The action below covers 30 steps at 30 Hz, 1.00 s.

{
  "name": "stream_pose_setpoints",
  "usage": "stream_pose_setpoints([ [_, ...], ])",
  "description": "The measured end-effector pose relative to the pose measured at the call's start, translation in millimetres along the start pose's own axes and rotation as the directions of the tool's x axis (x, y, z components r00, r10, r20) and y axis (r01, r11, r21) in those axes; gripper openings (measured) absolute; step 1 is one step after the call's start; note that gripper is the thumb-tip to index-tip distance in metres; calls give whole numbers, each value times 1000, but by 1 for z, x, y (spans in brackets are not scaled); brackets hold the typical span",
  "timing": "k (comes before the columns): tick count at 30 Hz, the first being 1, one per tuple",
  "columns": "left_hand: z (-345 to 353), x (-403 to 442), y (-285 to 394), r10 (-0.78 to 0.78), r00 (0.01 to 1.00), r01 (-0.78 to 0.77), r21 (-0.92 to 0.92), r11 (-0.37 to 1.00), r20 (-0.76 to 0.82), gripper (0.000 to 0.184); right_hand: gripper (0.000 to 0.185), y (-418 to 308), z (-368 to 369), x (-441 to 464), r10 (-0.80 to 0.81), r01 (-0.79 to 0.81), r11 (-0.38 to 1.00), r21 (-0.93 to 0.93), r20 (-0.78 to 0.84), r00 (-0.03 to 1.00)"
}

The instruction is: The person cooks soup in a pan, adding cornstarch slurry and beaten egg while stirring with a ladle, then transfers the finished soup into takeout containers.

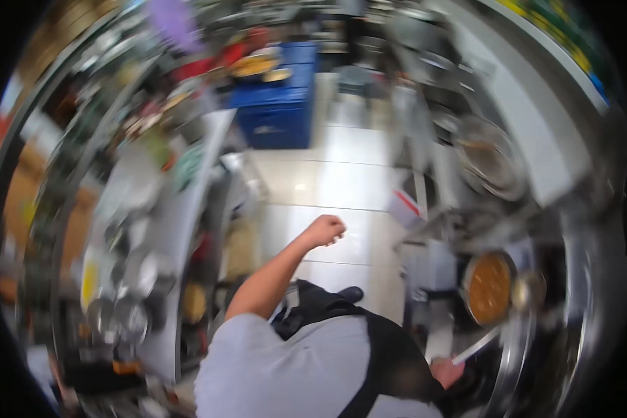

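My left hand (325, 230) hangs over the tiled floor in front of my body, fingers curled closed, with nothing visible in it. Low on the right, my right hand (447, 373) is wrapped round the end of a long pale handle (477, 345). That handle runs up to the near rim of a round pan (490, 287) filled with orange-brown sauce, and looks like the pan's own. Close by the pan's right side is a smaller round metal piece (528, 291), too blurred to name.
A blue chest (275, 111) stands ahead with a bowl of yellow food (253, 66) on it. Along the left runs a steel counter (181, 265) crowded with bowls. Large metal pans (491, 157) line the right counter. Tiled floor (355, 181) lies between them.
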<state>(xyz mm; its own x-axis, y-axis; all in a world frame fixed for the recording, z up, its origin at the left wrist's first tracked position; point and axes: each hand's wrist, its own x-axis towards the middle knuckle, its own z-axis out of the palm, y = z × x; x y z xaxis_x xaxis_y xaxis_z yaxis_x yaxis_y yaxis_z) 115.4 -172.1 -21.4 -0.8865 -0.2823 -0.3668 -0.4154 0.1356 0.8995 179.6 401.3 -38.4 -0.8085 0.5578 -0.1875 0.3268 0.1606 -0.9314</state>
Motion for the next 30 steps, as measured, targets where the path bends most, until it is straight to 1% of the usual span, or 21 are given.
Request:
stream_pose_setpoints([
  [4,-137,-63,-34,-30,899,8,-52,999,-438,21,19,-8,11,33,-12,17,997,-73,71,997],
  [7,-255,-114,-64,54,538,-23,49,999,-841,23,19,-19,26,36,-107,138,961,-239,139,984],
  [8,-298,-130,-81,-12,432,-29,-28,999,-902,24,19,-22,32,34,-147,195,927,-322,167,975],
  [9,-331,-160,-82,80,243,-18,78,997,-967,26,20,-25,37,31,-196,264,874,-407,201,960],
  [10,-381,-170,-119,1,112,-23,-1,1000,-994,26,21,-28,40,30,-246,341,795,-502,247,937],
  [12,-463,-213,-163,42,-181,108,23,994,-983,21,23,-32,41,25,-347,513,565,-646,378,858],
  [13,-488,-237,-174,165,-327,319,56,946,-930,24,24,-33,41,24,-390,605,424,-674,466,794],
  [15,-536,-288,-190,43,-424,342,-116,933,-905,28,26,-33,34,27,-472,768,114,-630,646,600],
  [16,-552,-311,-197,-195,-387,104,-252,962,-901,29,27,-34,32,34,-490,834,-67,-548,746,451],
  [17,-569,-336,-207,-410,-295,-130,-389,912,-863,30,29,-33,38,39,-568,818,-419,-395,816,103],
  [18,-587,-355,-242,-489,-297,-303,-404,863,-820,32,29,-56,43,31,-237,874,43,-483,845,479],
  [19,-606,-373,-276,-564,-296,-469,-397,789,-771,36,30,-85,61,4,-307,918,-228,-324,919,248],
  [20,-608,-394,-316,-405,-189,-400,-307,864,-894,38,28,-114,71,-18,-326,971,-149,-184,937,128],
  [21,-610,-414,-351,-225,-72,-366,-184,912,-972,40,27,-108,74,-1,-360,946,-26,-322,886,291],
  [22,-610,-426,-359,-404,-113,-636,-246,731,-908,41,27,-96,88,15,-354,813,276,-512,732,581],
  [23,-614,-428,-363,-580,-67,-838,-269,475,-812,42,28,-75,95,36,-246,506,680,-531,485,839],
  [24,-623,-438,-373,-583,18,-856,-314,411,-812,39,29,-60,98,46,-127,230,901,-368,283,951],
  [27,-627,-429,-373,-582,-93,-729,-343,592,-808,36,28,-48,98,39,54,-38,985,-171,90,994],
  [28,-624,-434,-374,-416,-80,-352,-365,862,-906,35,22,-53,106,32,84,-74,988,-134,66,994],
  [29,-622,-441,-377,-235,-64,82,-240,967,-970,35,20,-68,118,18,123,-115,976,-182,30,992],
  [30,-628,-439,-374,-358,-94,-213,-332,919,-929,36,18,-79,124,5,151,-146,962,-229,5,988],
])
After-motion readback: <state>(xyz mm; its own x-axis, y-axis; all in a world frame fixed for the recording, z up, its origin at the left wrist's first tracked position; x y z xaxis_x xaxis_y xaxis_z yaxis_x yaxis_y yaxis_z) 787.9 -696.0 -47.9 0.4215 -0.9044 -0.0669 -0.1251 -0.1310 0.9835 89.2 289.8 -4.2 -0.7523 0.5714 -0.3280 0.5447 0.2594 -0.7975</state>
